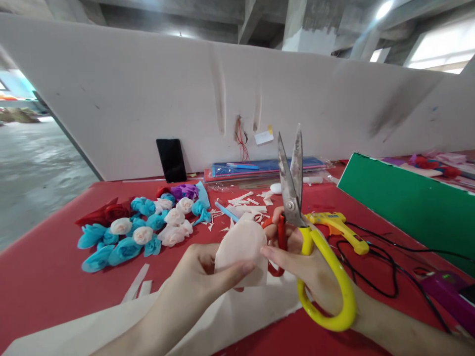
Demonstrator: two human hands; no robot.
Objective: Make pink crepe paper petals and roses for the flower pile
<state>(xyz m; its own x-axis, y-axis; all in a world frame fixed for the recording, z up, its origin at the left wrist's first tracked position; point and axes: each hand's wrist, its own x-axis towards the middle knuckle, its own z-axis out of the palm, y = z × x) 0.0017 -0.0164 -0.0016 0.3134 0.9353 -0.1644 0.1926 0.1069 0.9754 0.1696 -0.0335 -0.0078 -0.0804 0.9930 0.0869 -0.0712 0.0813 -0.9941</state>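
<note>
Red counter (48, 291) bearing a pale sheet (241, 326). Scissors (293, 207), blades parted and upward, are gripped in the right hand (317, 274), its thumb against the pale rounded piece (241, 247) pinched by the left hand (204, 284). Handling between cuts appears underway; further cutting would require re-seating the handles.

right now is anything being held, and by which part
The left hand pinches a pale pink cutout by its lower left side; the right hand holds scissors by their handles, thumb at the cutout's right edge.
</note>
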